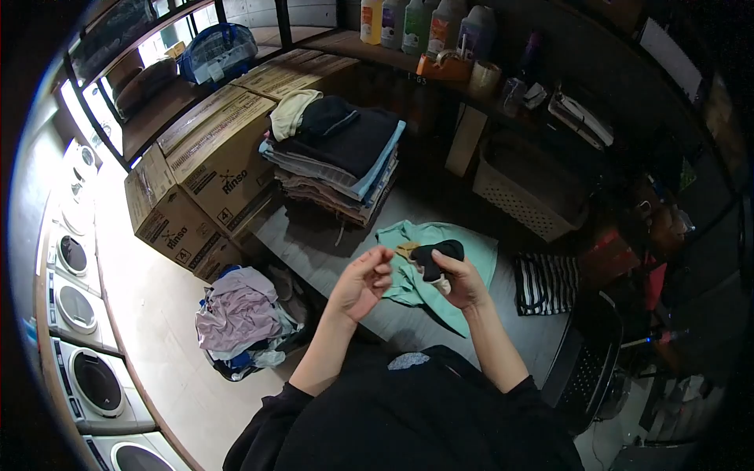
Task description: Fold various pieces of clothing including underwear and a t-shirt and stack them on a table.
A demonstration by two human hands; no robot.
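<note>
My right hand [464,281] grips a small, folded black cloth [439,256] with an off-white part hanging below it, perhaps socks. Just left of it is my left hand [364,281], its fingers curled in and the fingertips close to a small tan patch [407,249]. Whether those fingertips pinch anything is unclear. Beneath both hands a mint-green garment [480,259] lies loosely spread on the grey table [330,268]. Behind it rises a tall stack of folded clothes [365,141], topped by a cream cloth [294,115] and a dark one.
To the left, a basket heaped with laundry [241,312] stands beside the table. Rinso cartons [227,171] are piled behind it. A striped folded cloth [546,284] lies at the table's right, near a perforated plastic basket [518,203]. Front-loading machines [97,380] line the left wall.
</note>
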